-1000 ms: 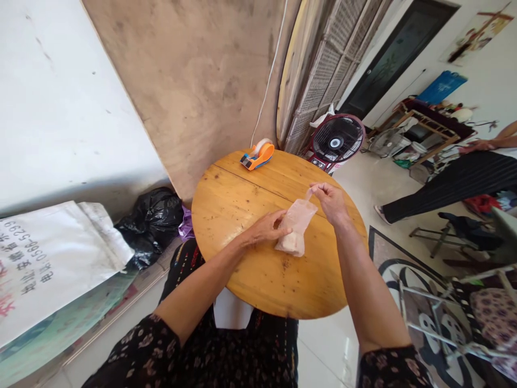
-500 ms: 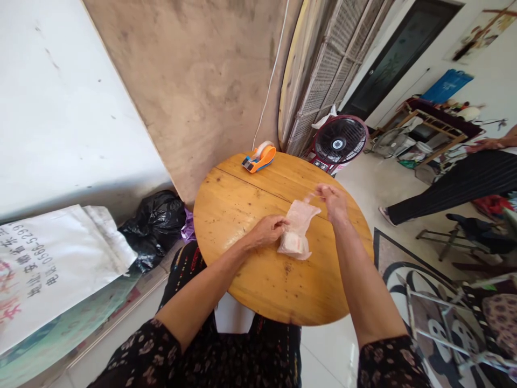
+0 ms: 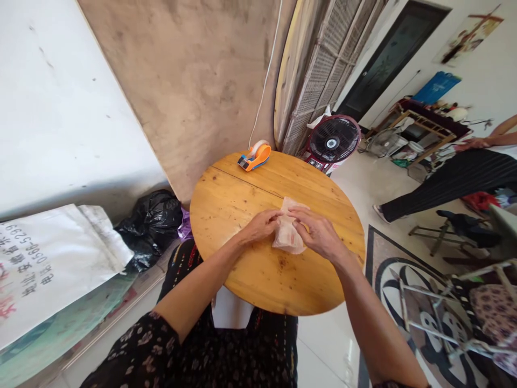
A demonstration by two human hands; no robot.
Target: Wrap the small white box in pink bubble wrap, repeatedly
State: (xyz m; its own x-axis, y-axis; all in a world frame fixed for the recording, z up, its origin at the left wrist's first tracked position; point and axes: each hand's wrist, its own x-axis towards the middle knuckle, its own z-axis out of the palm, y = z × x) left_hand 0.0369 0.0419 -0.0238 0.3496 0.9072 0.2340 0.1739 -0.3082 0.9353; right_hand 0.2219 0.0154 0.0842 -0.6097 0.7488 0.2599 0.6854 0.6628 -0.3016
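A small clear plastic bag (image 3: 286,233) with something pale pink inside lies near the middle of a round wooden table (image 3: 250,269). My left hand (image 3: 260,225) pinches the bag's left side with its fingers closed on it. My right hand (image 3: 318,234) rests on the bag's right side, fingers curled over the folded top part. Both hands meet over the bag.
An orange and blue tape dispenser (image 3: 254,155) sits at the table's far edge. A black fan (image 3: 333,141) stands on the floor behind the table. Black rubbish bags (image 3: 151,221) and a printed white sack (image 3: 52,258) lie to the left. Another person (image 3: 456,178) stands at right.
My right hand, which held the bag's top stretched up and away, has come down and back towards me, folding the top over the bag. The left hand has stayed on the bag.
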